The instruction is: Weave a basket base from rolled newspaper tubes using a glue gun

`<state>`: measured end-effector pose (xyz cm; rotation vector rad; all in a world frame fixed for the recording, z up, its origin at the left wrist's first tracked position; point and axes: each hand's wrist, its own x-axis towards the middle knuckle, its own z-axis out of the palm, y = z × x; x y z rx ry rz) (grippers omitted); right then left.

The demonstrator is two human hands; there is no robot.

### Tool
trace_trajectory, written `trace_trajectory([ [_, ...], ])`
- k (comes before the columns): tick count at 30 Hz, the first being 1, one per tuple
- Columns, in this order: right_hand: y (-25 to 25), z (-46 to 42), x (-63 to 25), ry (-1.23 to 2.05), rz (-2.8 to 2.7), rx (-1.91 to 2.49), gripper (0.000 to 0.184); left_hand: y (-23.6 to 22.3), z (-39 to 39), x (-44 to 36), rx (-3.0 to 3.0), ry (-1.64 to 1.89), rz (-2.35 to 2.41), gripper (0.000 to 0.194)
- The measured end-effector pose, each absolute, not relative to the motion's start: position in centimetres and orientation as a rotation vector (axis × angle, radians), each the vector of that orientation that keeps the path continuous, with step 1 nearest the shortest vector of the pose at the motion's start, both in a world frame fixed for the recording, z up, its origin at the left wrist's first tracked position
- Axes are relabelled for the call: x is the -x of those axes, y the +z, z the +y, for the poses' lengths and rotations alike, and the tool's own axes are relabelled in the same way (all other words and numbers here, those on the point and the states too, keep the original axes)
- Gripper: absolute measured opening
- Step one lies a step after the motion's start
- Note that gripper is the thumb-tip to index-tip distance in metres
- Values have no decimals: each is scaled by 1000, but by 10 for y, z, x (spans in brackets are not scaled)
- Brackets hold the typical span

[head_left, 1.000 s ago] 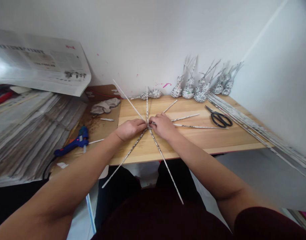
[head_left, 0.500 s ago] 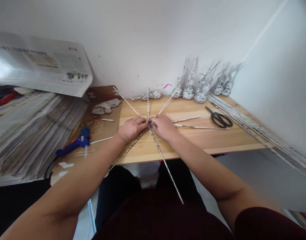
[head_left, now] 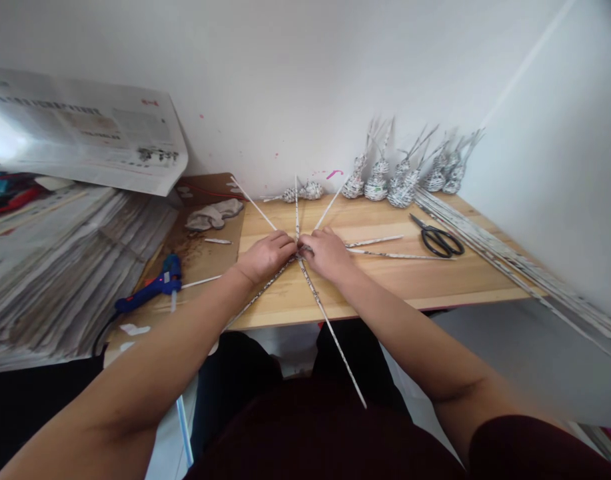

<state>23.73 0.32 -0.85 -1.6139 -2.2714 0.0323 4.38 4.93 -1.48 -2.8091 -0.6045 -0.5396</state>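
Several thin rolled newspaper tubes cross at one point on the wooden board and fan out like spokes. My left hand is closed on the crossing from the left, its fingertips pinching the tubes there. From the right, my right hand pinches the same crossing, fingers bent and thumb tucked in. The two hands almost touch. Fingers hide the centre where the tubes meet. One tube hangs over the board's front edge toward my lap.
Black-handled scissors lie right, beside a bundle of long paper tubes. Woven paper gourds stand by the wall. At left are a blue glue gun, a glove and stacked newspapers. The wooden board ends near my knees.
Both hands keep their hold at the crossing with barely any movement. The view has shifted slightly, so things on the left sit a little further right.
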Motion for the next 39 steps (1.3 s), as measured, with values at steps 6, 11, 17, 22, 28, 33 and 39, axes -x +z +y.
trace_trajectory([
  [6,-6,3,-237,36,-2290,1643,21,-5,53,-51,2820,-407,-698,16],
  [11,-8,4,-238,47,-2267,1625,21,5,61,-59,2919,-259,-967,11],
  [17,-8,4,-238,66,-2253,1628,21,11,52,-69,2857,-241,-1455,15],
  [22,-7,2,-236,45,-2248,1634,19,21,49,-81,2761,-5,-1588,19],
  [28,-8,2,-235,21,-2241,1659,19,27,52,-87,2757,103,-1494,14],
  [33,-8,2,-235,11,-2237,1652,19,24,49,-85,2739,-34,-1482,12],
  [39,-6,2,-235,42,-2257,1662,21,8,45,-71,2668,-201,-1219,12],
])
